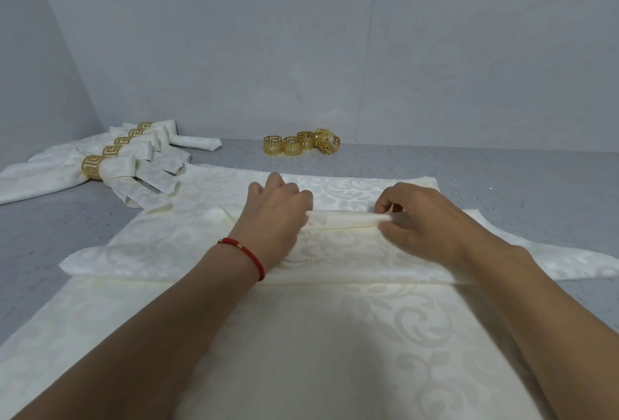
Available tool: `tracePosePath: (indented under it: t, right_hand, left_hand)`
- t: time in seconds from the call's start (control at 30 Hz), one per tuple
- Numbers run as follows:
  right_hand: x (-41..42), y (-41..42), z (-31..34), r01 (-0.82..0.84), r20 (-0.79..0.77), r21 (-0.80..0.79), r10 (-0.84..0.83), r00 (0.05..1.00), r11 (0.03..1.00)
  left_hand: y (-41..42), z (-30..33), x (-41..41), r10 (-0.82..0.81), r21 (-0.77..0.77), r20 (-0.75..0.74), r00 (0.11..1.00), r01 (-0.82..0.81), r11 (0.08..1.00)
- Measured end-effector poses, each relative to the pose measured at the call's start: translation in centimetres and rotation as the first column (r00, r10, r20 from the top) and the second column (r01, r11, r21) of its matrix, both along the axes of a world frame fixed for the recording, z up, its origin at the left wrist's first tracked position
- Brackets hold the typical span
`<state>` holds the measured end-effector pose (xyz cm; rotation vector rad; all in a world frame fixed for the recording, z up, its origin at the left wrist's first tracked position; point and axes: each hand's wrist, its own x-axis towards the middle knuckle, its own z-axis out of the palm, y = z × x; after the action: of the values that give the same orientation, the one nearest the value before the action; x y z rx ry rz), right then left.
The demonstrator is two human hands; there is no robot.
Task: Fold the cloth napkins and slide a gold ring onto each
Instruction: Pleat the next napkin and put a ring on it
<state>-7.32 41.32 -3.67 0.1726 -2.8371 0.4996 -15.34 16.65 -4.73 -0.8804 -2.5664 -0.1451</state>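
Observation:
A cream damask napkin lies across the middle of the grey counter, with its far edge rolled into a narrow fold. My left hand pinches the left end of that fold, and my right hand pinches the right end. A red string bracelet sits on my left wrist. Several loose gold rings stand in a cluster at the back, beyond the napkin. At the back left lie several folded napkins, each with a gold ring around it.
Another cream napkin lies flat under my forearms, nearest to me. More cream cloth lies under the held napkin and shows at its far edge. The grey counter meets a pale wall close behind the rings.

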Motion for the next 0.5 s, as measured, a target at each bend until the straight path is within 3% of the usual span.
tracePosePath:
  t: [0.07, 0.17, 0.27, 0.33, 0.4, 0.5]
  right_hand:
    - [0.6, 0.0, 0.5, -0.013, 0.046, -0.061, 0.016, 0.999, 0.998]
    - [0.6, 0.0, 0.4, 0.002, 0.046, -0.165, 0.005, 0.999, 0.986]
    - [0.3, 0.3, 0.5, 0.007, 0.116, -0.188, 0.015, 0.993, 0.982]
    - [0.2, 0.7, 0.6, -0.016, 0.151, -0.149, 0.039, 0.988, 0.989]
    - [0.3, 0.8, 0.8, -0.042, 0.177, -0.113, 0.061, 0.982, 0.993]
    - [0.3, 0.7, 0.9, -0.044, 0.186, -0.122, 0.067, 0.98, 0.992]
  left_hand:
    - [-0.1, 0.0, 0.4, -0.049, -0.084, -0.124, 0.991, 0.039, 0.996]
    - [-0.3, 0.9, 1.1, -0.113, -0.172, -0.119, 0.986, 0.092, 0.981]
    - [-0.9, 2.3, 1.6, -0.108, -0.163, 0.159, 0.981, 0.134, 0.977]
    - [-1.5, 2.9, 1.5, -0.115, -0.036, 0.372, 0.921, 0.138, 0.99]
    - [-1.8, 2.8, 1.3, -0.154, 0.083, 0.426, 0.891, 0.131, 0.988]
    - [-1.8, 1.9, 0.6, -0.113, 0.039, 0.442, 0.89, 0.107, 0.994]
